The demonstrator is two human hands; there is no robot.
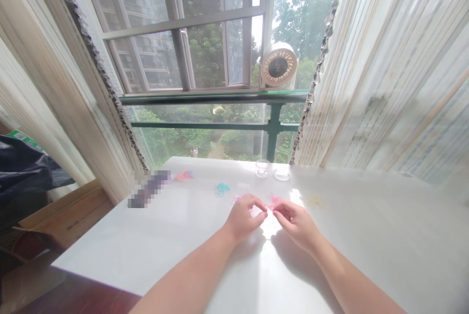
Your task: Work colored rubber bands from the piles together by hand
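Above the white table (176, 236), my left hand (245, 216) and my right hand (297, 222) come close together with thumb and forefinger pinched. Between their fingertips a thin pink strip (269, 207) shows, and both hands seem to grip it; its exact kind is too small to make out. Just beyond the right fingertips lies a small pile of pink strips (274, 198). A purple pile (242, 198) sits behind my left hand, partly covered by it. Farther left is a teal pile (222, 189), and to the right a pale yellow pile (314, 200).
A transparent round jar (262, 169) and a shallow transparent dish or lid (282, 175) stand at the table's back edge. Orange-pink pieces (183, 176) lie back left, beside a pixelated dark object (149, 190). A cardboard box (66, 216) is left of the table. Curtains (373, 74) flank the window.
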